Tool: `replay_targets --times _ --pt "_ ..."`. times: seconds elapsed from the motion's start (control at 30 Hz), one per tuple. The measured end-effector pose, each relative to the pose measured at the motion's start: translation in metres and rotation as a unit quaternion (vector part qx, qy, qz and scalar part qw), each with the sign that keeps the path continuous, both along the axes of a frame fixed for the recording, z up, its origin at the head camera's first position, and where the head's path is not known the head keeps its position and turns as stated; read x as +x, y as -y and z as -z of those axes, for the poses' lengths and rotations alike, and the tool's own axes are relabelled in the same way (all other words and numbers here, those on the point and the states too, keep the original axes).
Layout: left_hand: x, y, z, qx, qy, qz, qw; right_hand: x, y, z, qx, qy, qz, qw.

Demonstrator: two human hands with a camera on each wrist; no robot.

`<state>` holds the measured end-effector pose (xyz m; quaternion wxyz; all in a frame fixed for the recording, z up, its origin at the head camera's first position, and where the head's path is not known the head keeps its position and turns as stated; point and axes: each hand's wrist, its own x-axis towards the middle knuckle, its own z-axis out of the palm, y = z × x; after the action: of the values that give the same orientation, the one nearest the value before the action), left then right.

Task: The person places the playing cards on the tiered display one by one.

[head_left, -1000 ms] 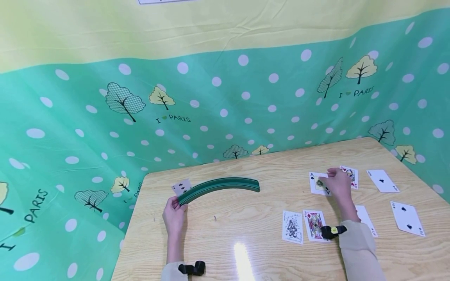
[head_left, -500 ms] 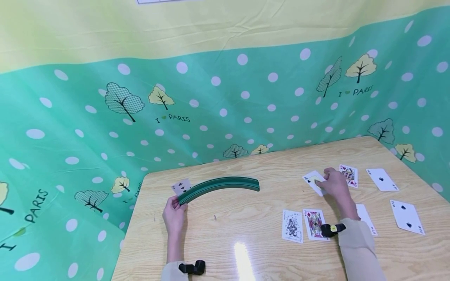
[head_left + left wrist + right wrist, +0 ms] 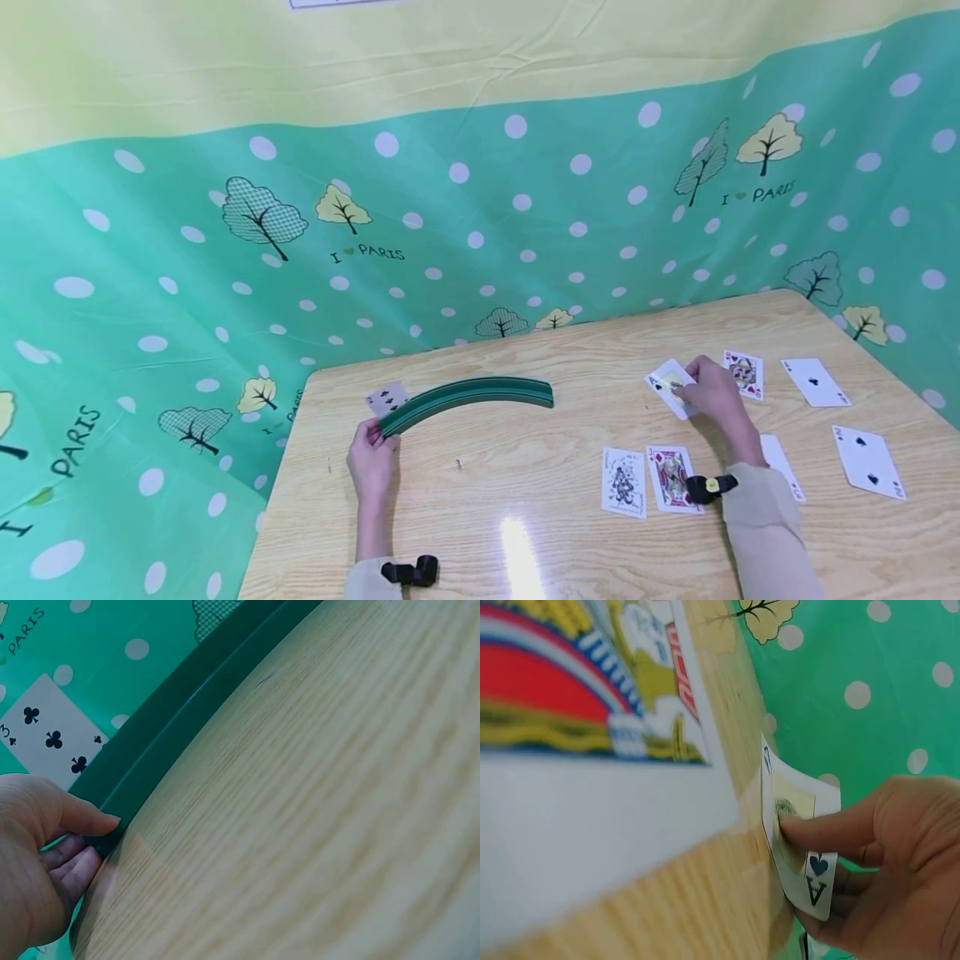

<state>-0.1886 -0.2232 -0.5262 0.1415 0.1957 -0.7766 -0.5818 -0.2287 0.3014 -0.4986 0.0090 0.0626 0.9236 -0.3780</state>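
My left hand pinches the near left end of a curved green card holder. In the left wrist view the thumb lies on top of the holder's end, with fingers beneath. A three of clubs stands in the holder close to that hand. On the right side of the table, my right hand pinches an ace of spades. The right wrist view shows this ace bent, the thumb across its face and the fingers behind.
Face up on the table lie a joker, a jack of diamonds, a face card of hearts, an ace of clubs and a two of spades. The right forearm partly covers another card. A green patterned curtain hangs behind.
The ace of spades has turned and shifted a little to the left in my right hand, now tilted where it lay squarer before. My left hand and the card holder stay put.
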Motion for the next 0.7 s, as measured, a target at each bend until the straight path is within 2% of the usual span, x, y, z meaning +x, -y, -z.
replay_targets --times 0.23,0.43,0.7 --pt "0.0 -0.001 0.001 -0.001 -0.003 -0.004 1.0 0.005 -0.003 -0.008 -0.051 -0.021 -0.006 0.9984" --pt "0.0 0.0 0.002 -0.003 -0.002 -0.005 1.0 0.006 0.001 -0.019 -0.048 -0.051 0.0 0.9976" --pt "-0.001 0.0 0.002 -0.006 -0.003 -0.005 1.0 0.007 0.004 -0.027 -0.053 -0.086 0.027 0.9945"
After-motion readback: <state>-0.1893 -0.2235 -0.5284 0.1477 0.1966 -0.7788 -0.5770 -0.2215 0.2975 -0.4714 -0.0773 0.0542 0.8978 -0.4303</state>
